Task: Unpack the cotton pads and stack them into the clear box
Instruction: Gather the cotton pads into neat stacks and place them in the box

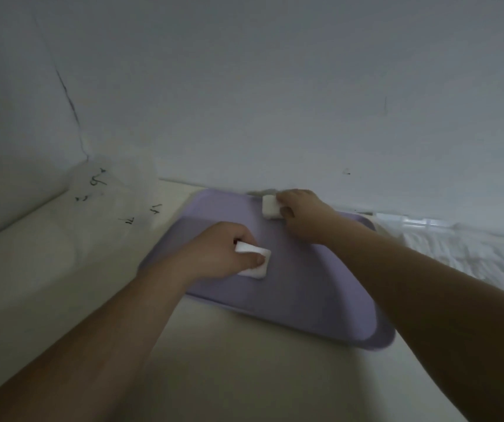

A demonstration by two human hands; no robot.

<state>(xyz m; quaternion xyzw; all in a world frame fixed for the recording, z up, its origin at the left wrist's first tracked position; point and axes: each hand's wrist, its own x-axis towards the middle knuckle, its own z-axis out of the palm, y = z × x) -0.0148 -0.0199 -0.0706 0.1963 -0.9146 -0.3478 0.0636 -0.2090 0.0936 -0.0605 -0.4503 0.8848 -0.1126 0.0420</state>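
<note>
Left hand (223, 251) pinches white pad stack (252, 259) over purple tray (305, 287), long axis running left-right. Right hand (302, 213) grips second stack (270, 207), upright, at tray's far edge.

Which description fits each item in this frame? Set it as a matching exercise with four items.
Column A
1. left hand
2. right hand
3. tray
4. plastic bag

Column B
a. black print on it, far left by the wall corner
b. lilac, lying flat on the pale surface
c. holds the far pad stack at the tray's far edge
d. pinches the near pad stack over the tray's middle

Pairs: 1-d, 2-c, 3-b, 4-a
</note>
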